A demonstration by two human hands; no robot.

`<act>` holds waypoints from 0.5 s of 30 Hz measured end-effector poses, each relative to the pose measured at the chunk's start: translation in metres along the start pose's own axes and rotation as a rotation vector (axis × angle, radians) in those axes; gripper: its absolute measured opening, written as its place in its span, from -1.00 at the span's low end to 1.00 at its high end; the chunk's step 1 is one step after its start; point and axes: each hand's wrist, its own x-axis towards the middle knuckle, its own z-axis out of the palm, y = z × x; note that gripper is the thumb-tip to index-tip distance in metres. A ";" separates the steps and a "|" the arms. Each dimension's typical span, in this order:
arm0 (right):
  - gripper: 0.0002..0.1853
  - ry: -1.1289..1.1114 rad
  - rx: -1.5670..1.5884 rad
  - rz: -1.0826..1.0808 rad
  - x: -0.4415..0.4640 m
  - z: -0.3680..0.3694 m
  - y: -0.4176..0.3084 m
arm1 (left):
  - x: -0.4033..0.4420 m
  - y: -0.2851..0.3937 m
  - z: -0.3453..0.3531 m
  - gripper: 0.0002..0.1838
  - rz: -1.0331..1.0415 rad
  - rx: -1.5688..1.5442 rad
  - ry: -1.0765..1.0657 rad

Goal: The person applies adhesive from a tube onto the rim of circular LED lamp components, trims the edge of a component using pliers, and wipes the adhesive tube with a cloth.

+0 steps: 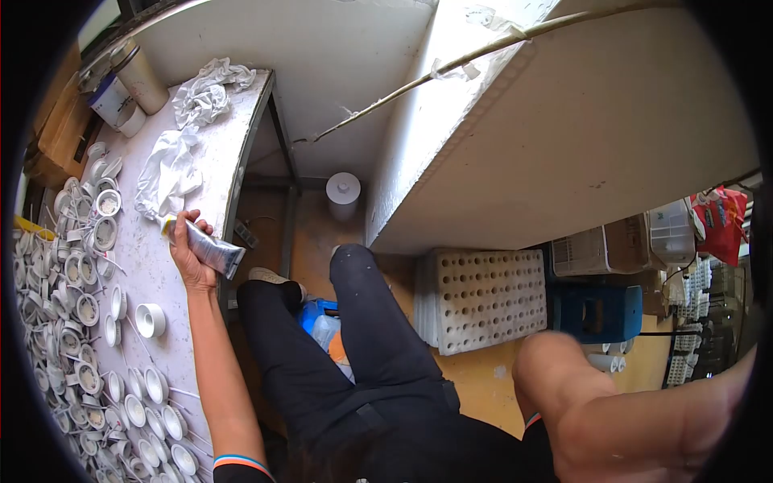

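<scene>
My left hand (pixel 194 256) is closed around a silver squeeze tube (pixel 216 252) with a yellow end, above the edge of the white table (pixel 189 306). Just beyond the hand, a crumpled white cloth (pixel 171 169) lies on the table. Nearer to me stands a single white ring-shaped cup (pixel 150 320), with other small white round parts (pixel 157 385) with wires grouped past it. My right arm (pixel 628 419) is bent and reaches off to the right; its hand lies outside the picture.
A large heap of white round parts (pixel 68 322) covers the table's far left. Tall containers (pixel 138 76) stand at its back corner. Foam trays with holes (pixel 491 294), a blue stool (pixel 600 312) and plastic crates (pixel 616 241) are at right. A white canister (pixel 343 197) sits on the floor.
</scene>
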 end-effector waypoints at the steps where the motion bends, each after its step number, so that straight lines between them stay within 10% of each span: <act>1: -0.80 -0.008 -0.009 0.007 0.001 0.008 -0.002 | 0.000 0.000 0.000 -0.77 -0.013 -0.003 0.007; 15: -0.79 -0.088 -0.068 0.035 -0.006 0.055 0.027 | 0.003 0.001 0.003 -0.74 -0.007 0.127 0.047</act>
